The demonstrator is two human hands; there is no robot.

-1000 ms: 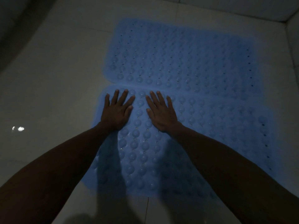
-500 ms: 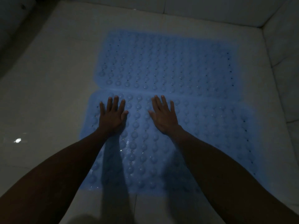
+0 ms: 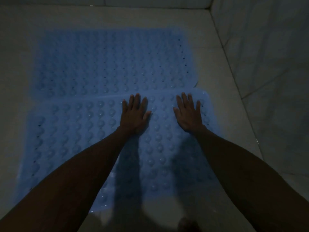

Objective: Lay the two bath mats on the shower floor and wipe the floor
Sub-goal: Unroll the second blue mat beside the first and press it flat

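Two blue bath mats with round bumps lie side by side on the pale shower floor (image 3: 220,101). The far mat (image 3: 107,62) lies flat. The near mat (image 3: 70,131) slightly overlaps the far one's edge. My left hand (image 3: 134,114) rests flat, fingers spread, on the near mat near its far edge. My right hand (image 3: 189,113) presses flat on the same mat's far right corner. Neither hand holds anything. My forearms hide part of the near mat.
A tiled wall (image 3: 267,56) rises along the right side, and another wall (image 3: 133,1) runs across the back. Bare floor tile (image 3: 13,72) shows to the left of the mats. The light is dim.
Both hands have slid to the right along the near mat, from its left part to its right end. The view has swung right, bringing the right wall into sight.
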